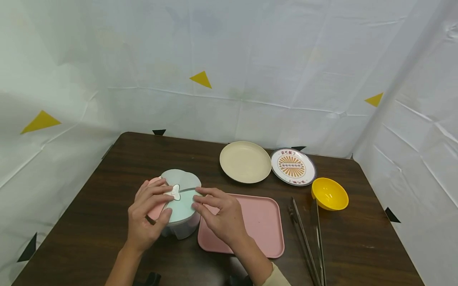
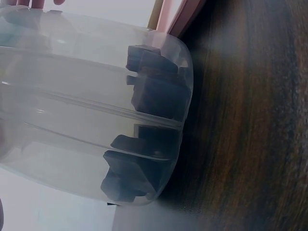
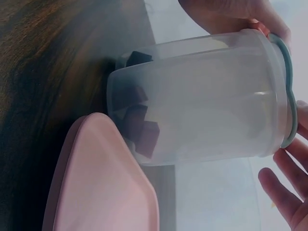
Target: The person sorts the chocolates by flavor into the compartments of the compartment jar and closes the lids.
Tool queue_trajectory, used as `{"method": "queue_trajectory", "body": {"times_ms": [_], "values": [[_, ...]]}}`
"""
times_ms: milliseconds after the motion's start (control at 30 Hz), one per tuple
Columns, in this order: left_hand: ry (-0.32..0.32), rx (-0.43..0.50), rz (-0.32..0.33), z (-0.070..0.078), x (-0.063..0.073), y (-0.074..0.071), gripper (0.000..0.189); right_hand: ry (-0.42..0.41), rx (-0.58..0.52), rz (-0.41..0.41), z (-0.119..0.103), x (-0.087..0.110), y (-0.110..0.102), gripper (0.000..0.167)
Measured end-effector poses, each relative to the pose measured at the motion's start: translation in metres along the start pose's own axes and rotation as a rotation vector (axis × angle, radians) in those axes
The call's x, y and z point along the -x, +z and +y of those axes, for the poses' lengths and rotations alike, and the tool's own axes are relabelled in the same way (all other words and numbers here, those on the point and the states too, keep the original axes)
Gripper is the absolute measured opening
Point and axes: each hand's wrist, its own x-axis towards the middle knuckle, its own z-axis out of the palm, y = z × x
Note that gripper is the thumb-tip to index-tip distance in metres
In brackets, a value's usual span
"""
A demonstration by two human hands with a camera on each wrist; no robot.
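A clear plastic container (image 1: 182,228) with a lobed shape stands upright at the left of the table. On top is its lid (image 1: 184,206), in grey, pink and mint sections with a white bow-shaped knob. My left hand (image 1: 146,208) holds the lid from the left, fingers over the pink section toward the knob, thumb at the front edge. From the other side, my right hand (image 1: 223,214) touches the lid's right edge with nearly straight fingertips. Low inside the container, several dark chunky pieces (image 2: 159,96) show through the wall in the left wrist view.
A pink tray (image 1: 262,222) lies right beside the container. Behind it are a cream plate (image 1: 245,162) and a white patterned plate (image 1: 293,167). A yellow bowl (image 1: 330,194) stands at the right, with metal tongs (image 1: 305,242) in front.
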Motion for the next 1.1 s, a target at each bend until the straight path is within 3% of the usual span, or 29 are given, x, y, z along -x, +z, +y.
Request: {"method": "queue_trajectory", "body": {"times_ms": [267,833,1100], "values": [[0.018,0.005,-0.001,0.001,0.0,0.0,0.017,-0.061,-0.005,0.023,0.004,0.001,0.002,0.021],[0.074,-0.059,-0.01,-0.008,0.005,0.0,0.019,-0.022,0.022,-0.013,0.003,0.004,0.001,0.023],[0.072,-0.092,-0.043,-0.012,0.007,-0.003,0.027,-0.076,0.035,-0.037,0.004,0.004,-0.002,0.025]]}}
